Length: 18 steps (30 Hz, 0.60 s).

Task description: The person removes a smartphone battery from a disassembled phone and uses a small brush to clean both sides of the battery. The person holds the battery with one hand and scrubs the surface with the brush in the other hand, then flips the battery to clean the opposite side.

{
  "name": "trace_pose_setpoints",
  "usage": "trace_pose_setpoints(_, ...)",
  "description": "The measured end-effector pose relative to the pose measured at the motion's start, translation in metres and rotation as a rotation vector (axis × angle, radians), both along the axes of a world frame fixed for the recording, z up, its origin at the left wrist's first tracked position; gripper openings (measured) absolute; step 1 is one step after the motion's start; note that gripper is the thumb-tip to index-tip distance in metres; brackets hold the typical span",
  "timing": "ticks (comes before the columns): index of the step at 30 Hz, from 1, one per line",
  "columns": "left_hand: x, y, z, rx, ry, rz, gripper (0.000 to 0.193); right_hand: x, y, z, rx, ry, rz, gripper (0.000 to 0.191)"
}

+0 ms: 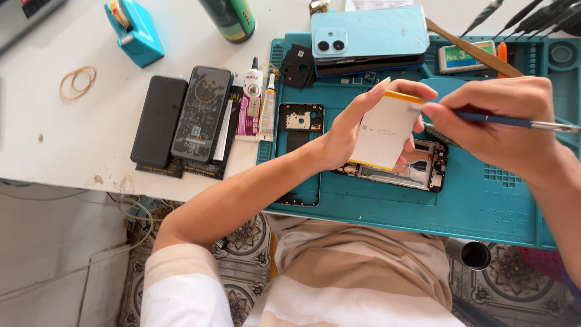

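My left hand (351, 124) holds a white flat phone battery (386, 130) with a yellow edge, tilted up above an opened phone body (417, 171) that lies on the teal work mat (387, 206). My right hand (496, 118) grips a blue-handled metal tool (520, 123) whose tip meets the battery's upper right corner. The tip itself is hidden behind my fingers.
A black phone frame (299, 130) lies on the mat's left. Two light-blue phones (369, 36) are stacked at the back. Two dark phones (181, 115), glue tubes (260, 103), a blue tape dispenser (134, 30), a rubber band (77, 82) and a green can (230, 18) sit on the white table.
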State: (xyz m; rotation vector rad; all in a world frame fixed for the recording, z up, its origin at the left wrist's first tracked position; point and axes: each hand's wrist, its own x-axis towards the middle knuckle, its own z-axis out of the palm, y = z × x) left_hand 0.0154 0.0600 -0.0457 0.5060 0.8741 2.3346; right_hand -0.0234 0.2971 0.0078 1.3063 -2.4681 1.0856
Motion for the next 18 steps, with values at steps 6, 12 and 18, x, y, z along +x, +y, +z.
trace_pose_setpoints(6, 0.0006, 0.0027, 0.0011, -0.058, 0.078, 0.034, 0.067, 0.0034, -0.0019, -0.005, 0.003, -0.033, 0.072, 0.013)
trace_pose_setpoints(12, 0.0014, 0.0029, 0.0036, -0.051, 0.047, 0.006, 0.067, 0.0045, -0.0014, -0.003, -0.037, -0.05, 0.072, 0.015)
trace_pose_setpoints(18, 0.0002, 0.0038, 0.0032, -0.066, 0.094, 0.033, 0.068, 0.0058, -0.0035, -0.004, -0.044, -0.041, 0.094, 0.018)
